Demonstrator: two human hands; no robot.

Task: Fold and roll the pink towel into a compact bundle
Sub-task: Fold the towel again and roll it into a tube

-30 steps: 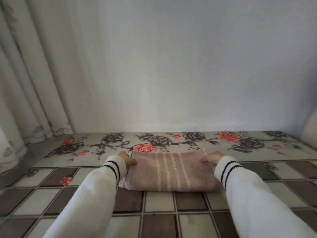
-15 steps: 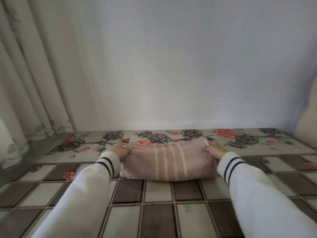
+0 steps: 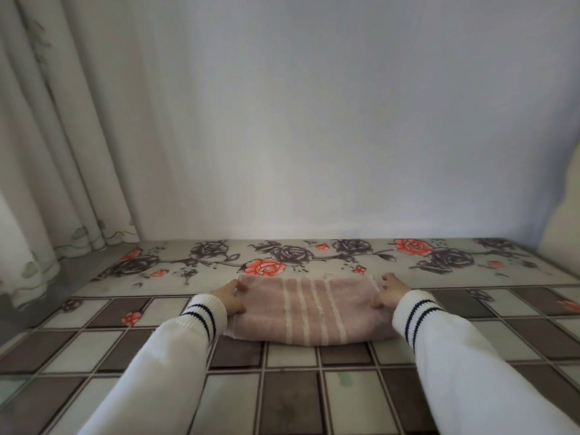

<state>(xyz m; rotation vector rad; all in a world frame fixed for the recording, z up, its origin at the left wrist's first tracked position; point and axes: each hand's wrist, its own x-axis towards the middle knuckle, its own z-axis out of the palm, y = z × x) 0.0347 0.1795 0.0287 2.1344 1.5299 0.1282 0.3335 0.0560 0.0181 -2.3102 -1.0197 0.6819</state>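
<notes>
The pink towel [image 3: 307,309], crossed by several pale stripes, lies folded into a thick band across the middle of the table. My left hand [image 3: 230,296] pinches its left end, fingers closed on the far corner. On the right end my right hand [image 3: 390,293] grips in the same way. Both arms wear white sleeves with two dark stripes at the cuff. The towel's near edge bulges rounded on the tabletop.
The table [image 3: 292,397] has a cover of brown and cream tiles with a band of printed roses [image 3: 265,266] along the far side. A plain wall rises right behind it. A curtain [image 3: 62,152] hangs at the left, reaching the table's left corner.
The towel's far edge was lifted with both hands and now sits lower and flatter again. Both hands stayed on the towel's ends throughout.
</notes>
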